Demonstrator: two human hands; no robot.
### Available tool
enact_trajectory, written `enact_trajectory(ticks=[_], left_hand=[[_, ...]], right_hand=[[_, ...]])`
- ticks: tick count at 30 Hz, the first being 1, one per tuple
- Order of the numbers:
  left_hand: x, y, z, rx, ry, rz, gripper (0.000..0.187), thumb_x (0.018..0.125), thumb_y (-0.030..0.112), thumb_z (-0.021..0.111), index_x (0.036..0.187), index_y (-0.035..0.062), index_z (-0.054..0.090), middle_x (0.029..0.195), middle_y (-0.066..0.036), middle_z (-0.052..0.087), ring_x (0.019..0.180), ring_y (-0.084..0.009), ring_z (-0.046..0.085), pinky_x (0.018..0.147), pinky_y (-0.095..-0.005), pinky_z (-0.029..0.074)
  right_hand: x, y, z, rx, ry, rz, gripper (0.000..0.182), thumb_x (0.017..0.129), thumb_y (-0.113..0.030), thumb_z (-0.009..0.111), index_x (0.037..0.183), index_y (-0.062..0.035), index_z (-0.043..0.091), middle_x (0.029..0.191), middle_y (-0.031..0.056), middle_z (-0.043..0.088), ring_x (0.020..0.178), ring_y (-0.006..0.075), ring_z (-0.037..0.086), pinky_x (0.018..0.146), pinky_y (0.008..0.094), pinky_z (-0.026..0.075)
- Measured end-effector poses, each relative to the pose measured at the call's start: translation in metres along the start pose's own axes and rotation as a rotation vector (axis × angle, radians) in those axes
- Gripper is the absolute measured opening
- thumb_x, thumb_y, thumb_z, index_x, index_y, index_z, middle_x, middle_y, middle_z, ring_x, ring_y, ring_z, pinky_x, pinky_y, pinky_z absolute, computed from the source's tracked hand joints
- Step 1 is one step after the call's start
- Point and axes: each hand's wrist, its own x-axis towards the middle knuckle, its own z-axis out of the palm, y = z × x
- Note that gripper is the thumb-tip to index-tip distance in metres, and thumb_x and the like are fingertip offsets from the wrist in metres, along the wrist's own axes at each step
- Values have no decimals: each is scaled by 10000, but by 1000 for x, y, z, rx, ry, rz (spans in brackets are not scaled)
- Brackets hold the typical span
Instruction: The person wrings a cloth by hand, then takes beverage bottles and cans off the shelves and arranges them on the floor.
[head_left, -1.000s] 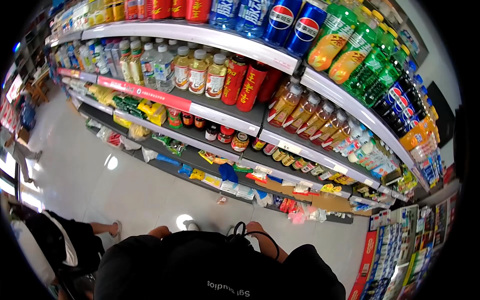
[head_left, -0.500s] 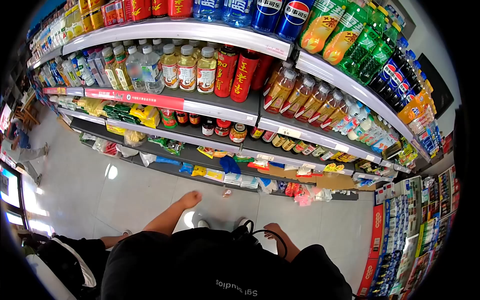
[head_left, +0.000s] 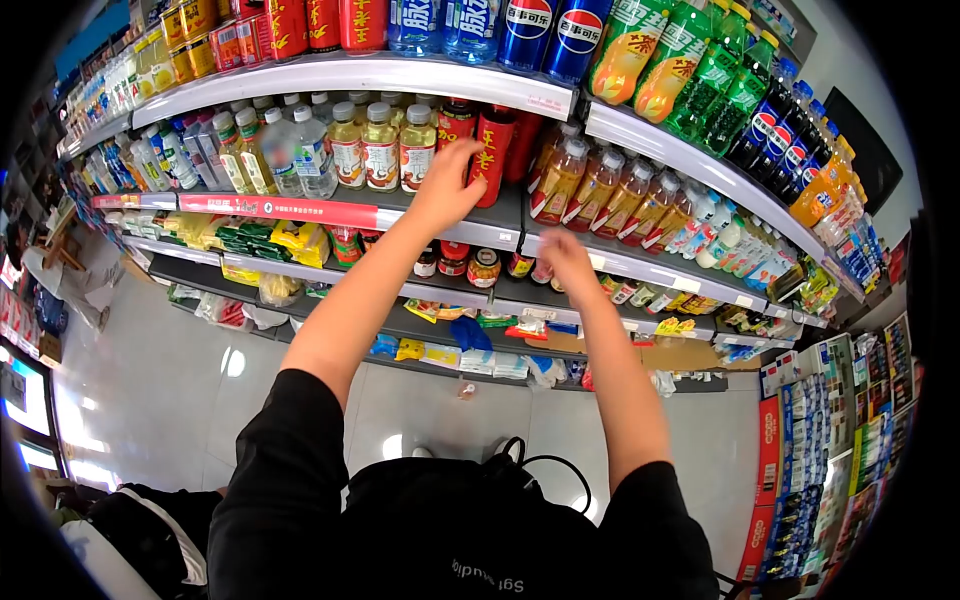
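Your left hand (head_left: 452, 182) has risen from over the floor to the red Wanglaoji bottle (head_left: 491, 165) upright on the shelf (head_left: 460, 226); I can't tell whether it grips. Your right hand (head_left: 567, 262), also raised, blurs near the shelf edge, its clench unclear.

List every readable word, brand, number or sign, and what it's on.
"王老吉": red bottle at the left hand, partly covered
"加": red bottle beside it, rest hidden
"百事可乐": tall blue drinks, top shelf
"茶": green-and-orange bottles
"studio": black shirt, upside down; letters before it unclear
Shelf strip, price tags and jar labels: too small
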Motion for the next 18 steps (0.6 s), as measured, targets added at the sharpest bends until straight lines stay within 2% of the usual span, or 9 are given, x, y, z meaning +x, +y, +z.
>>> enact_trajectory(ticks=[2, 4, 6, 7, 10, 12, 14, 16, 18], left_hand=[[21, 14, -4, 174, 26, 65, 505, 701, 154, 572, 1180, 29, 470, 1211, -174, 463, 1147, -339, 415, 972, -406, 340], [37, 21, -4, 197, -7, 107, 527, 700, 163, 573, 1199, 36, 461, 1223, -175, 453, 1148, -344, 412, 969, -413, 342], [49, 23, -3, 222, -32, 151, 549, 699, 172, 575, 1218, 43, 452, 1236, -177, 443, 1150, -349, 409, 966, -419, 344], [53, 24, -2, 266, -52, 150, 565, 702, 183, 590, 1229, 48, 442, 1229, -186, 448, 1133, -369, 416, 958, -429, 350], [68, 19, 2, 323, -63, 142, 564, 716, 219, 604, 1230, 54, 442, 1214, -198, 467, 1124, -375, 425, 937, -447, 363], [75, 20, 1, 360, -174, 72, 546, 720, 221, 601, 1218, 60, 447, 1198, -195, 484, 1123, -369, 430, 925, -453, 371], [78, 18, 6, 414, -159, 66, 547, 715, 240, 612, 1208, 59, 459, 1185, -178, 502, 1126, -355, 439, 937, -449, 363], [80, 14, 14, 467, -149, 61, 548, 711, 260, 622, 1198, 59, 471, 1171, -162, 520, 1129, -341, 449, 950, -445, 355], [78, 7, 25, 532, -14, 101, 519, 708, 250, 608, 1176, 58, 492, 1183, -155, 513, 1127, -324, 456, 944, -442, 359]], right_hand=[[14, -53, 26, -165, 100, -112, 358, 786, -120, 586, 1120, -40, 484, 846, 33, 532, 736, 124, 528, 592, 246, 439], [42, -71, 39, -219, 126, -268, 420, 777, -116, 580, 1175, -54, 463, 1010, 72, 516, 844, 145, 518, 634, 258, 443], [56, -95, 51, -197, 145, -337, 471, 764, -107, 570, 1214, -61, 440, 1156, 120, 474, 928, 180, 506, 693, 272, 438], [56, -108, 55, -114, 115, -331, 522, 755, -142, 569, 1245, -56, 410, 1237, 144, 439, 1001, 197, 483, 770, 294, 420], [55, -133, 64, 21, 124, -309, 550, 755, -191, 567, 1256, -41, 396, 1254, 142, 427, 1047, 203, 465, 822, 314, 396], [58, -139, 69, -14, 137, -390, 564, 755, -229, 568, 1253, -33, 391, 1247, 137, 434, 1067, 204, 457, 865, 325, 370], [54, -145, 71, -23, 105, -466, 551, 724, -154, 584, 1218, 20, 413, 1153, 151, 502, 1042, 225, 492, 886, 322, 391], [59, -143, 71, -45, 118, -490, 558, 720, -165, 585, 1218, 21, 414, 1148, 155, 509, 1047, 232, 493, 893, 325, 388], [67, -138, 69, -65, 133, -513, 565, 717, -175, 586, 1218, 23, 416, 1143, 159, 515, 1052, 239, 493, 899, 329, 385]])
